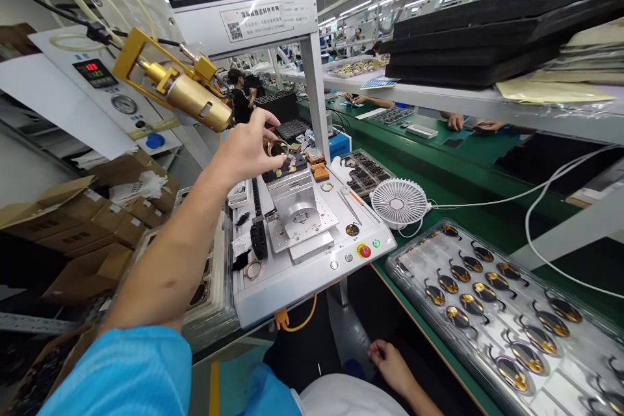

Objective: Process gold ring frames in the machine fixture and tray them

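My left hand [251,146] reaches over the black-topped metal fixture [295,198], its thumb and fingers closed around a thin gold ring [277,148]. Small gold parts lie on the fixture beside my thumb. Above and left of the hand hangs a brass cylinder [199,101] on the white machine. Low in the view, near my lap, my right hand [390,364] has its fingers curled, with no object visible in them. A second ring [253,270] and a round black-and-gold part [351,229] lie on the machine base [273,296].
A white fan [400,201] stands right of the machine, by a red button [363,250]. Clear trays [580,390] of round black-and-gold parts lie at the right. Stacked black foam [468,45] fills the shelf. Other people's hands [455,121] are across the green bench. Cardboard boxes [73,221] stand left.
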`<state>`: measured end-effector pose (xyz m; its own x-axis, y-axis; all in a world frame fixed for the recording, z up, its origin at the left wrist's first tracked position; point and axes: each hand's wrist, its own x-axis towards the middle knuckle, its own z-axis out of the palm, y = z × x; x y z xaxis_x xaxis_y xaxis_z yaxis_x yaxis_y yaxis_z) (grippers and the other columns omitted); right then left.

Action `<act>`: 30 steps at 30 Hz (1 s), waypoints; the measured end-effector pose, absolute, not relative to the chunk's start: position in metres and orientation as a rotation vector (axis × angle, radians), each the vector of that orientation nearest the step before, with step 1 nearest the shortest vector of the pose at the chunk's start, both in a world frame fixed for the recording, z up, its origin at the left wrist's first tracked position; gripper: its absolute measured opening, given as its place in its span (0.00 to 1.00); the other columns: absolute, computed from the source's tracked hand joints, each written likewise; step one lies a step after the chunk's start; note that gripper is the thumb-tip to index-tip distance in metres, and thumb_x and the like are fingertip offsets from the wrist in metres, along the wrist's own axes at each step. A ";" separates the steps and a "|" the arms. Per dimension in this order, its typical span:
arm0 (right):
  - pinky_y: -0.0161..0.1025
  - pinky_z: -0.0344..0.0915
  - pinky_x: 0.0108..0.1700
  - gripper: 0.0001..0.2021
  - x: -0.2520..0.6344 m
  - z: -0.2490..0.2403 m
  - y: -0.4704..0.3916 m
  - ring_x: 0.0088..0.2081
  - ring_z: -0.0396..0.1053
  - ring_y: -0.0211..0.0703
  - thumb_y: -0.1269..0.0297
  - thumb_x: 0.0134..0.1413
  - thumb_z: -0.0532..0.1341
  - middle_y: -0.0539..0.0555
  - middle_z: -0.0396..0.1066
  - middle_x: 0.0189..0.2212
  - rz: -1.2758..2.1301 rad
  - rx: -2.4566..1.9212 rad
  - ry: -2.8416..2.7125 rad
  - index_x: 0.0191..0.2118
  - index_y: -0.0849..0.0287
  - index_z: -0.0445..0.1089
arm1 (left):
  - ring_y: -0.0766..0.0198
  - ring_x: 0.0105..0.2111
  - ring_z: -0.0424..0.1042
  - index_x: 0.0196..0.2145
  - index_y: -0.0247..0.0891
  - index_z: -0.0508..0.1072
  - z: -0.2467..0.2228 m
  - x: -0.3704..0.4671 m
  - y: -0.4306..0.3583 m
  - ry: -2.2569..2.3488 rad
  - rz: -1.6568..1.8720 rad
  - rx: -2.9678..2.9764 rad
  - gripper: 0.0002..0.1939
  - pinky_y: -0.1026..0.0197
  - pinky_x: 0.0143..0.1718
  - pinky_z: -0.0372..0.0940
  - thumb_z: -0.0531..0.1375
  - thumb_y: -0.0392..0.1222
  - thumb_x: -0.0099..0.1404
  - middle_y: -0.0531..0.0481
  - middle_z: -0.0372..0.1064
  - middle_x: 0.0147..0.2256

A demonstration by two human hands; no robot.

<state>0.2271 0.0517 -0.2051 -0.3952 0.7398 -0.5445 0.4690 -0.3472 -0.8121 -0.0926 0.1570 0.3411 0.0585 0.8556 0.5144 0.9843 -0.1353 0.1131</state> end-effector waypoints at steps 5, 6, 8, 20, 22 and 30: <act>0.34 0.57 0.38 0.14 0.224 -0.208 0.054 0.30 0.62 0.33 0.52 0.46 0.60 0.57 0.71 0.30 1.845 -1.551 -1.651 0.30 0.60 0.68 | 0.62 0.41 0.78 0.56 0.39 0.57 0.308 -0.067 0.103 -1.338 -0.806 -2.146 0.30 0.61 0.41 0.75 0.67 0.41 0.62 0.46 0.73 0.48; 0.33 0.56 0.38 0.15 0.223 -0.210 0.055 0.30 0.61 0.32 0.52 0.45 0.59 0.57 0.70 0.30 1.836 -1.577 -1.668 0.30 0.61 0.68 | 0.62 0.40 0.78 0.56 0.39 0.57 0.302 -0.061 0.094 -1.247 -0.817 -2.153 0.29 0.60 0.42 0.75 0.66 0.41 0.63 0.46 0.73 0.48; 0.32 0.55 0.38 0.18 0.220 -0.215 0.057 0.31 0.59 0.31 0.50 0.43 0.58 0.56 0.69 0.29 1.831 -1.604 -1.693 0.31 0.63 0.67 | 0.61 0.39 0.78 0.56 0.40 0.57 0.293 -0.054 0.082 -1.114 -0.841 -2.165 0.30 0.57 0.43 0.76 0.67 0.39 0.63 0.45 0.73 0.47; 0.29 0.58 0.38 0.20 0.223 -0.213 0.055 0.31 0.61 0.31 0.49 0.45 0.56 0.54 0.69 0.30 1.821 -1.614 -1.717 0.33 0.65 0.67 | 0.60 0.40 0.79 0.58 0.44 0.58 0.273 -0.051 0.062 -1.066 -1.093 -2.288 0.33 0.54 0.45 0.78 0.70 0.36 0.61 0.41 0.73 0.51; 0.29 0.58 0.38 0.21 0.224 -0.212 0.055 0.32 0.61 0.31 0.49 0.45 0.56 0.54 0.69 0.30 1.813 -1.615 -1.724 0.34 0.65 0.68 | 0.60 0.39 0.79 0.56 0.44 0.59 0.271 -0.050 0.059 -1.074 -1.114 -2.304 0.32 0.54 0.45 0.78 0.70 0.35 0.60 0.41 0.74 0.50; 0.28 0.59 0.38 0.20 0.224 -0.214 0.054 0.32 0.63 0.31 0.50 0.46 0.56 0.55 0.71 0.31 1.816 -1.613 -1.734 0.34 0.66 0.69 | 0.54 0.46 0.79 0.52 0.45 0.61 0.268 -0.050 0.042 -1.096 -1.075 -2.288 0.28 0.49 0.46 0.76 0.71 0.38 0.60 0.41 0.76 0.49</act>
